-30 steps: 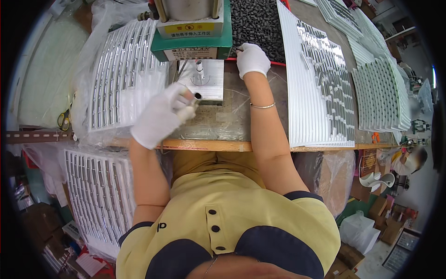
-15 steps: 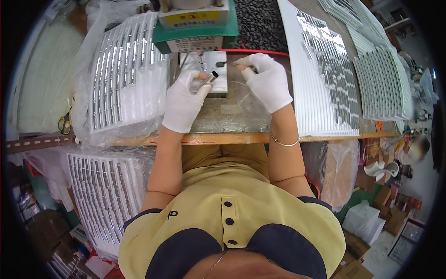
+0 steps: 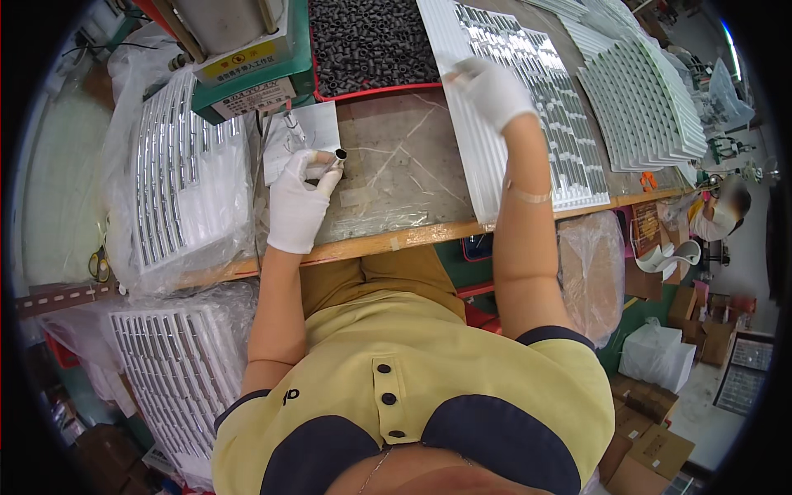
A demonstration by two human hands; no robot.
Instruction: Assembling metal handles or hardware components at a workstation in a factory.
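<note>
Pinched between the thumb and fingers of my white-gloved left hand (image 3: 299, 205) is a short shiny metal tube (image 3: 337, 159), its dark open end tilted up. That hand is just in front of the machine's pale metal plate (image 3: 318, 124). My right hand (image 3: 493, 92), also gloved, is stretched far out over the left part of a white ribbed tray (image 3: 474, 157). Motion smears its fingers, so whether they hold anything is unclear. Rows of shiny metal tubes (image 3: 554, 99) lie in that tray.
A green-based machine (image 3: 252, 82) stands at the back left. Beside it, a red-rimmed bin holds many small black parts (image 3: 371, 45). At left lies another tray of tubes (image 3: 169, 181) in clear plastic. Ribbed white trays (image 3: 648, 103) are stacked at right. The table has a wooden front edge (image 3: 371, 245).
My right hand has swung from beside the metal plate out to the right, over the ribbed tray. The whole view has shifted; my left hand keeps the tube near the plate.
</note>
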